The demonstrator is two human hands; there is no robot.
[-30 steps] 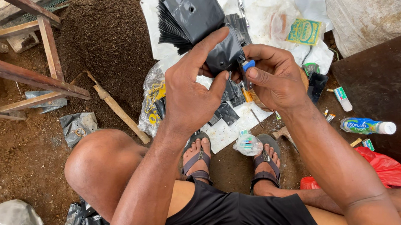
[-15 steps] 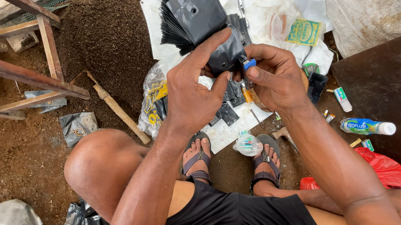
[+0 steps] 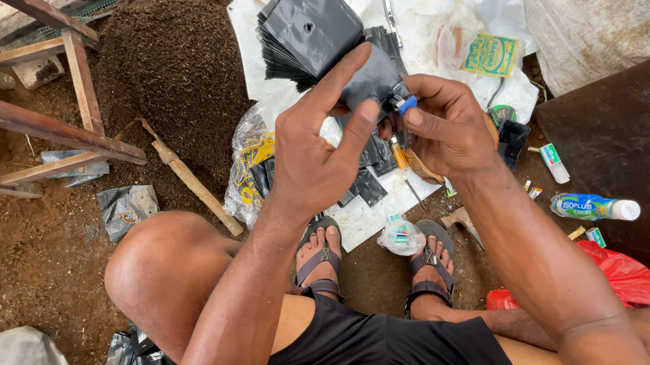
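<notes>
Soft even daylight, sharp; edges perhaps slightly bowed

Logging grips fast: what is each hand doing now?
Left hand: closed on the stack of black plastic bags.
Right hand: pinching a small blue-tipped tool.

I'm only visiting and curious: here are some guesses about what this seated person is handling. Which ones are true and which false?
1. The left hand holds a fanned stack of black plastic bags. True.
2. The right hand is resting on the person's knee. False: it is raised at the bags, fingers on a small blue-tipped object.
3. A wooden-handled tool lies by the dark soil heap. True.
4. The small plastic bottle stands upright. False: it lies on its side.
</notes>
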